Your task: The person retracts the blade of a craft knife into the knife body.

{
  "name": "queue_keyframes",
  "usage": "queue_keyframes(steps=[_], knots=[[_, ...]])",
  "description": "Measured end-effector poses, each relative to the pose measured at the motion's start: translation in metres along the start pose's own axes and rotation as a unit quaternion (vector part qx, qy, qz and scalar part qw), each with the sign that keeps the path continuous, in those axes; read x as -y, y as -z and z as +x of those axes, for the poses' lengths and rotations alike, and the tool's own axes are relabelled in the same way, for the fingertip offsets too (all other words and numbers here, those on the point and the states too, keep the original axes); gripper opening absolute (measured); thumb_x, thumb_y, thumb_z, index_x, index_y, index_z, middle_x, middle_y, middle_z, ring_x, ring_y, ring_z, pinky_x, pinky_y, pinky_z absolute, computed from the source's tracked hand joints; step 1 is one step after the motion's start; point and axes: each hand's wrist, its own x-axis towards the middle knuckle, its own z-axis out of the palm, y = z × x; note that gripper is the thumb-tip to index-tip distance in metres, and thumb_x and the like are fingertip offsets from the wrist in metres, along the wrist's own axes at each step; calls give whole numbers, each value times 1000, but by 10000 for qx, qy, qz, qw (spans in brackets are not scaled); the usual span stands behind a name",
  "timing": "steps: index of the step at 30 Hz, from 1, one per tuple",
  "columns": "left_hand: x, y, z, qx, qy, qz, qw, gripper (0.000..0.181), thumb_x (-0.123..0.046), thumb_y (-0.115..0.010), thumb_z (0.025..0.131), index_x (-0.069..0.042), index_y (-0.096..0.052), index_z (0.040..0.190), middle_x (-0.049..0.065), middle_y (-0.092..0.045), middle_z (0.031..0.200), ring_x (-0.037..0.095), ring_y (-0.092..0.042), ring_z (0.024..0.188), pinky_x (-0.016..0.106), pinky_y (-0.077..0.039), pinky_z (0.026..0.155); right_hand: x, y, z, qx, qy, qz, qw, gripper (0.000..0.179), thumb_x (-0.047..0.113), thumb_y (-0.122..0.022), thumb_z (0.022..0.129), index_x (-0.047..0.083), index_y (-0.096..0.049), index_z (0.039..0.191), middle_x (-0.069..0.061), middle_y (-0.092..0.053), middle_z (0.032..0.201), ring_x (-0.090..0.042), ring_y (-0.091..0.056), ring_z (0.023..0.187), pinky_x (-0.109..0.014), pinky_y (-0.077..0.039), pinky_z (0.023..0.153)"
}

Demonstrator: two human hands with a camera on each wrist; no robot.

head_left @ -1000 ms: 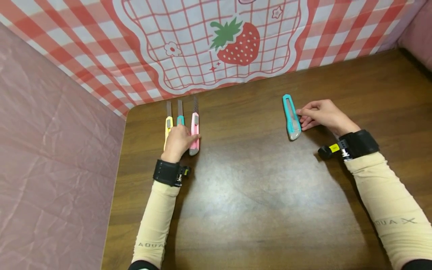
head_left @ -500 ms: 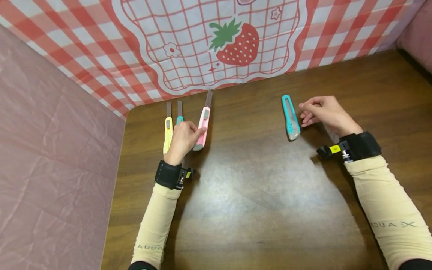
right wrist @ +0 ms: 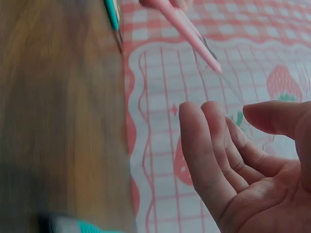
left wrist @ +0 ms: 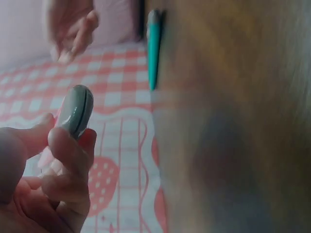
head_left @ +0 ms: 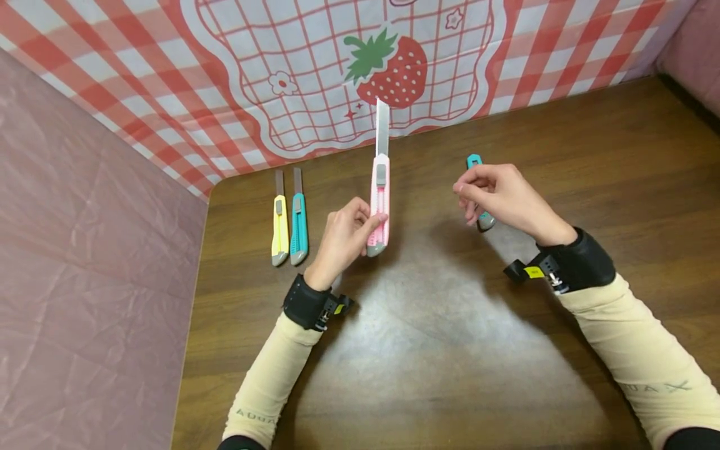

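Note:
My left hand pinches a pink utility knife by the lower part of its handle, raised off the table. Its blade is slid out and points away from me; the grey end cap shows close up in the left wrist view. My right hand holds nothing, its fingers loosely bent with a gap between thumb and fingertips, as the right wrist view shows. Beneath it in the head view lies a teal utility knife, partly hidden by the hand.
Side by side at the left of the wooden table lie a yellow utility knife and another teal utility knife, both with blades out. A checked cloth with a strawberry print hangs along the back edge.
The left hand has lifted the pink utility knife from beside the other two and carried it right, turning it upright. My right hand has moved left, over the teal knife.

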Motion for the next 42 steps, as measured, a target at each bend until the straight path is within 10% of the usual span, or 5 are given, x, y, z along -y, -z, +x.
queue_keyframes(steps=[10, 16, 32, 42], knots=[[-14, -37, -12, 169, -1639, 387, 9856, 22, -22, -67, 86, -8, -49, 87, -4, -59, 61, -2, -50, 50, 15, -43, 39, 31, -25, -9, 62, 437, 281, 9986, 17, 8, -55, 93, -5, -58, 104, -22, -64, 87, -28, -64, 70, -22, -58, 58], [-16, -50, -16, 318, -1895, 382, 9806, 22, -23, -67, 86, -9, -51, 86, -6, -56, 63, -2, -49, 55, 15, -42, 43, 18, -33, -6, 0, 556, 237, 9982, 16, 10, -57, 93, -4, -60, 89, -17, -65, 76, -22, -64, 66, -18, -56, 57], [-18, -54, -18, 1508, -950, -197, 9838, 21, -26, -76, 77, -12, -62, 84, -4, -65, 67, 2, -57, 56, 17, -50, 48, 29, -23, -11, -310, 591, 171, 9976, 13, 4, -58, 91, -7, -62, 86, -20, -64, 73, -21, -63, 60, -15, -54, 52], [-33, -51, -21, 2454, 203, -2514, 9360, 14, 3, -64, 84, 8, -61, 97, 25, -68, 82, 28, -66, 72, 46, -60, 65, 18, -13, -9, -512, 687, -111, 9963, 18, 10, -53, 95, -5, -61, 88, -18, -61, 74, -18, -61, 60, -14, -53, 50]])
